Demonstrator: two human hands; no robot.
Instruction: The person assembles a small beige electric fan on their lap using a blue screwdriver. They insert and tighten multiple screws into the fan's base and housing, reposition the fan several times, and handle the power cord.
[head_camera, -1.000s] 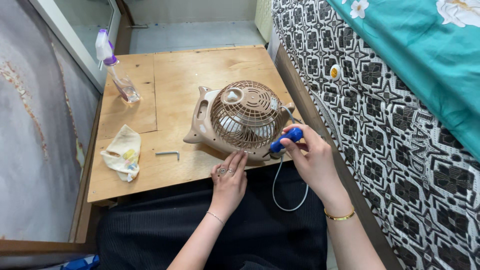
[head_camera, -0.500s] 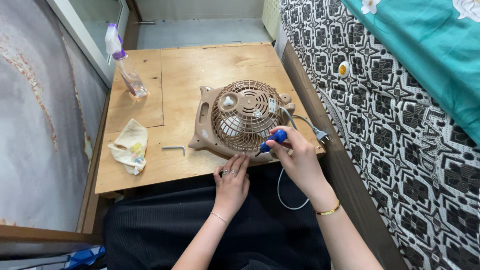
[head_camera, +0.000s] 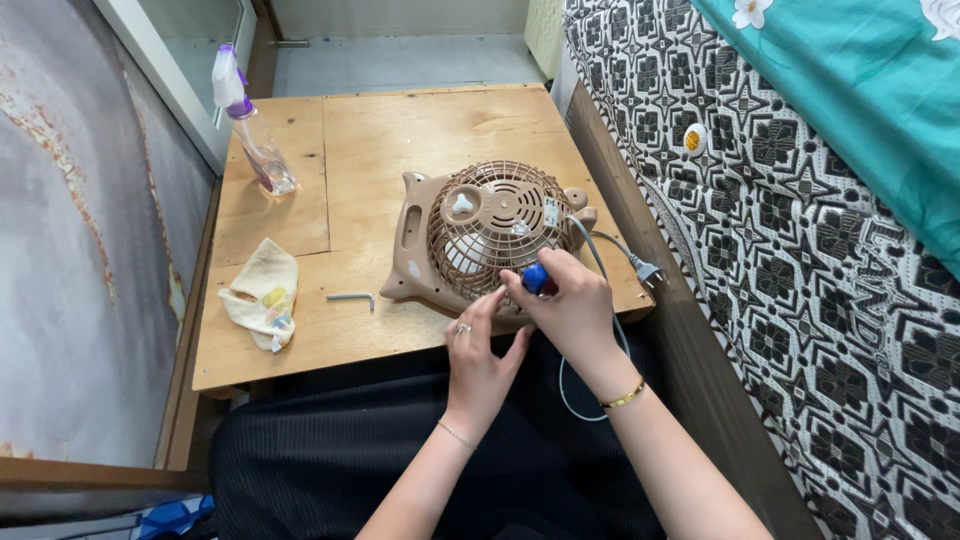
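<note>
A low plywood table fills the centre of the frame, wedged between a mottled grey wall at the left and a bed with a black-and-white patterned cover and a teal sheet at the right. Lying flat on the table, just right of centre, is a small tan fan, its round grille facing up. At the grille's lower right edge, the right hand is closed around a blue-handled screwdriver, of which only the handle's end shows between the fingers; the tip is hidden. The left hand, a ring on one finger, is loosely open and holds nothing, its fingertips resting against the fan's near rim just beside the right hand. A chain bracelet circles the left wrist and a gold bangle the right. The fan's grey cord loops down over the person's dark-clothed lap, and its plug lies at the table's right edge. Left of the fan, near the table's front, rests a bent metal hex key; farther left lies a crumpled cream cloth. A clear spray bottle with a purple top stands at the table's upper left corner, well apart from the hands.
</note>
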